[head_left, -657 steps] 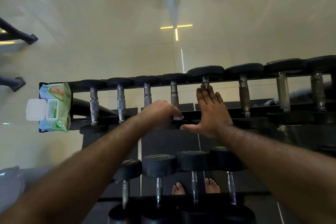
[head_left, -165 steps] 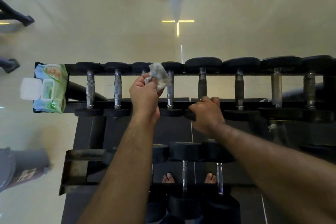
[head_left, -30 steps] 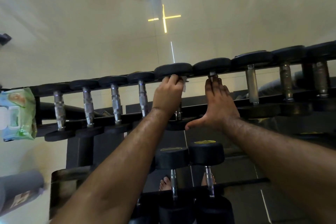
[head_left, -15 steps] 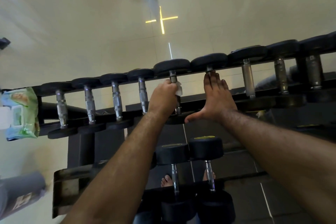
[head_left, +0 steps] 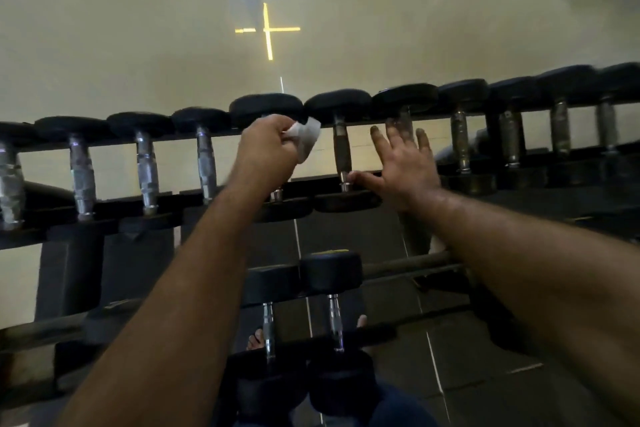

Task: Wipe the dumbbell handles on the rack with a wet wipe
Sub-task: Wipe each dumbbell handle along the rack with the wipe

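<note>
White wet wipe [head_left: 304, 139] now off the handle [head_left: 341, 152], left hand [head_left: 268, 152] lifted.

Both bare forearms reach forward and up from the lower edge of the view. The left hand [head_left: 266, 152] is curled into a fist, back of the hand toward the camera, its fingers [head_left: 277, 126] clenching a crumpled white wet wipe [head_left: 304, 139] that sticks out on its right side. The right hand [head_left: 403, 173] is held flat, fingers [head_left: 381, 146] spread and pointing away, thumb stretched out to the left. The hands are apart.
</note>
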The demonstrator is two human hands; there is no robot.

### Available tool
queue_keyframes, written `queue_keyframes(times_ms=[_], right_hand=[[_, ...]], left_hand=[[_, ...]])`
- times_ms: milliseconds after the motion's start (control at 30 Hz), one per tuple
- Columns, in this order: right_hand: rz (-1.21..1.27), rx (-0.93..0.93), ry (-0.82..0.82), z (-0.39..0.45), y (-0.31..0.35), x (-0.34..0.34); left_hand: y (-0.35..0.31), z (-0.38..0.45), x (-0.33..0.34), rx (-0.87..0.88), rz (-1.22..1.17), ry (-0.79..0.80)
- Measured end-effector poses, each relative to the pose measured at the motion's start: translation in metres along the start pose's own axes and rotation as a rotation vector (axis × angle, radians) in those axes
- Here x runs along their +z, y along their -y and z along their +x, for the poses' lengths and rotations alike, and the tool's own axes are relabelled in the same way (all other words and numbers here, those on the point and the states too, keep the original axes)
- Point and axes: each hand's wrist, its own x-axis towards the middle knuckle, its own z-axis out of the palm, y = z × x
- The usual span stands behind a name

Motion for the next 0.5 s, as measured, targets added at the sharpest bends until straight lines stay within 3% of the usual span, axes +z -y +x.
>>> queue_keyframes(times_ms=[200,333,433,500], right_hand=[[0.272,0.006,0.079,0.012,-0.069,0.002],[0.412,-0.032,0.105,0.019,-0.079,0.016],[0.352,-0.154,0.144,0.017,-0.085,0.020],[0.274,-0.217,0.164,0.019,-0.085,0.023]], left_hand=[[-0.028,0.008,0.054,-0.338,-0.553,-0.070],[-0.042,0.016,0.090,-0.484,-0.692,-0.213],[-0.057,0.019,0.113,-0.479,-0.783,-0.275],[-0.069,0.020,0.125,-0.456,-0.705,-0.377]])
